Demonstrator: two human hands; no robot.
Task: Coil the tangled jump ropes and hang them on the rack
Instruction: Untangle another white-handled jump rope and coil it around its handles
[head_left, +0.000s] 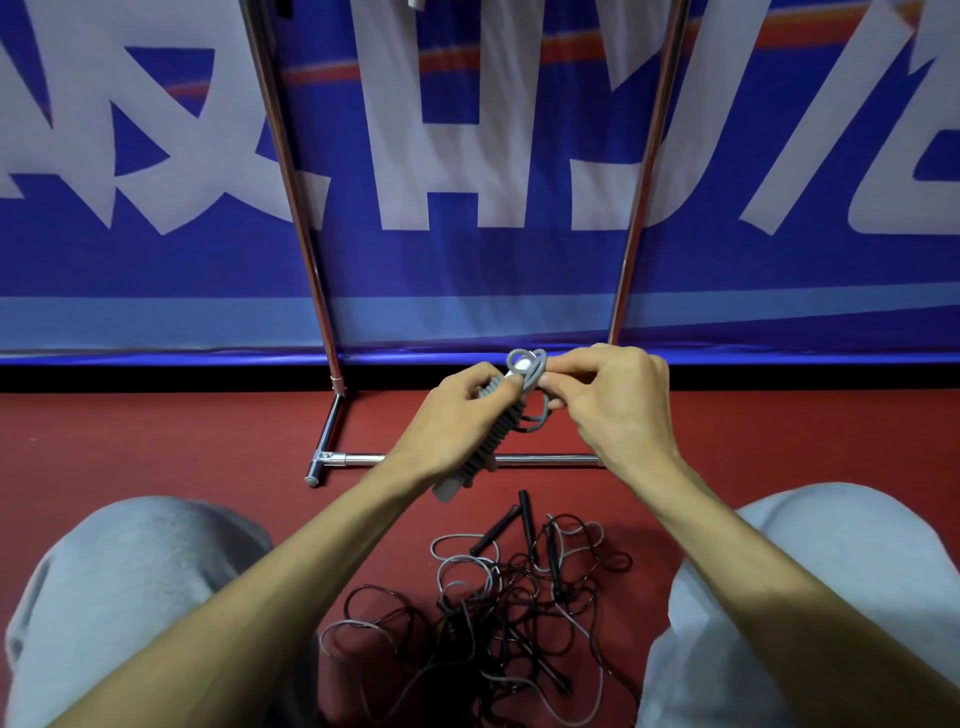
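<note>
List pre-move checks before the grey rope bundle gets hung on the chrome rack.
1. Left hand grips the grey ribbed jump rope bundle: ok.
2. Right hand pinches the grey cord loop at the bundle's top: ok.
3. Cord end tucked tight: cannot tell, the fingers cover it.
4. Chrome tube rack directly ahead: ok.
5. Free space on the rack's top bar: cannot tell, it is out of frame.
6. Tangled pile of black and grey ropes on the red floor coiled: not ok.
</note>
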